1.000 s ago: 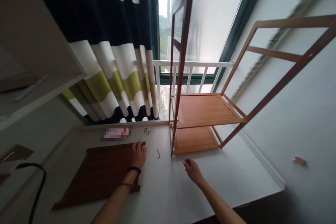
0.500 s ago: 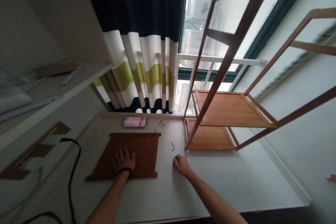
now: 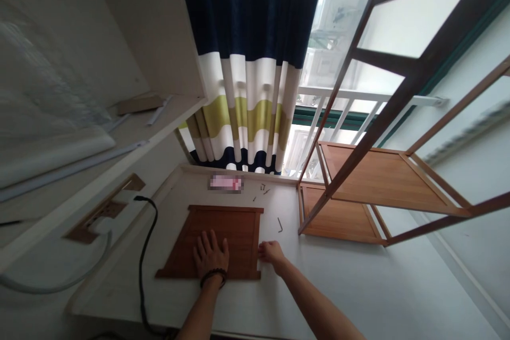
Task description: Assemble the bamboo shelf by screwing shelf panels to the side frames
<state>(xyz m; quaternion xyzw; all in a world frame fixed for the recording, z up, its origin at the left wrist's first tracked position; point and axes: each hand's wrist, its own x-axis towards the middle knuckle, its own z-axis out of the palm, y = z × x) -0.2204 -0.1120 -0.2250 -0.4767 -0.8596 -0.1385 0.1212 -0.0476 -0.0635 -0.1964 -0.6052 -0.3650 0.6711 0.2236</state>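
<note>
My left hand (image 3: pixel 211 253) lies flat on a reddish-brown wooden panel (image 3: pixel 239 228), fingers spread and a dark beaded bracelet at the wrist. The panel rests on a white tabletop (image 3: pixel 279 297). At the panel's right edge, my right hand (image 3: pixel 271 253) is closed with its fingers curled; whatever they may hold is hidden. Just beyond it on the tabletop lies a small L-shaped hex key (image 3: pixel 280 224). Several little screws (image 3: pixel 264 189) are scattered farther back, to the right of a pink blurred packet (image 3: pixel 226 183).
To the right stands a wooden shelf frame (image 3: pixel 390 175) with two shelf boards. A black cable (image 3: pixel 141 255) runs down the left from a wall socket strip (image 3: pixel 105 210). A striped curtain (image 3: pixel 251 74) and a white window railing (image 3: pixel 358 95) are behind; a shelf with plastic wrap (image 3: pixel 59 149) is at upper left.
The view has swung left, so the scene sits farther right. My right hand has moved left, closing the gap to the panel's right edge. My left hand stays flat on the panel.
</note>
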